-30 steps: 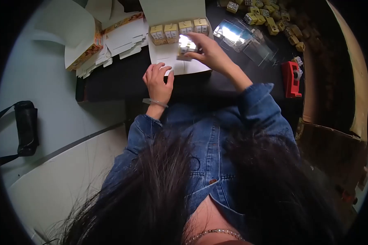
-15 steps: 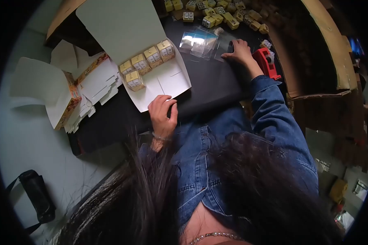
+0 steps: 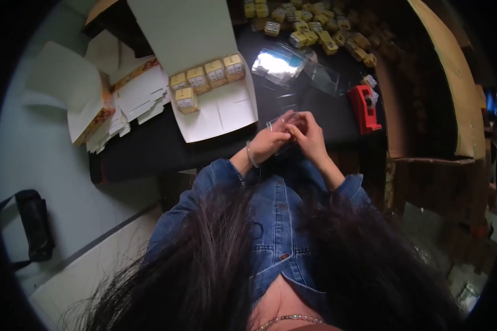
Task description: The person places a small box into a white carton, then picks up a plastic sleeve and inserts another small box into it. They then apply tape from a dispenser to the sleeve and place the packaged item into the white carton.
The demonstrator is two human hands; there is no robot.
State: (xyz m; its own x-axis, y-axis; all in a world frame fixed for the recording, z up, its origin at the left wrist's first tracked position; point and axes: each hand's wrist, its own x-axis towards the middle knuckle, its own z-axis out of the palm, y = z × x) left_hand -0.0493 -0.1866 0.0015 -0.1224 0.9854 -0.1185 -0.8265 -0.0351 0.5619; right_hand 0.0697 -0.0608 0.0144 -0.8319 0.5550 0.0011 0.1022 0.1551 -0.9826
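Observation:
Close together at the table's near edge, my left hand [image 3: 267, 143] and my right hand [image 3: 311, 137] both grip a clear plastic bag [image 3: 284, 145]. The fingertips of both hands pinch it near its top, and its outline is partly hidden by them. Left of the hands stands an open white box [image 3: 204, 126]. Inside it, a row of small yellow-and-white boxes [image 3: 197, 80] lines the far side, with one more small box [image 3: 186, 100] in front at the left. Beyond my hands, more clear bags [image 3: 279, 65] lie flat on the black table, one reflecting bright light.
A red tape dispenser [image 3: 364, 109] stands at the right. Several loose small yellow boxes [image 3: 315, 28] are heaped at the back. A large cardboard carton [image 3: 463, 94] borders the right side. Stacked white cartons [image 3: 141, 95] lie at the left; a black pouch [image 3: 34, 226] sits farther left.
My right hand has come back from the clear bags toward my body with one bag. My left hand has moved right, away from the white box, and now grips that bag too.

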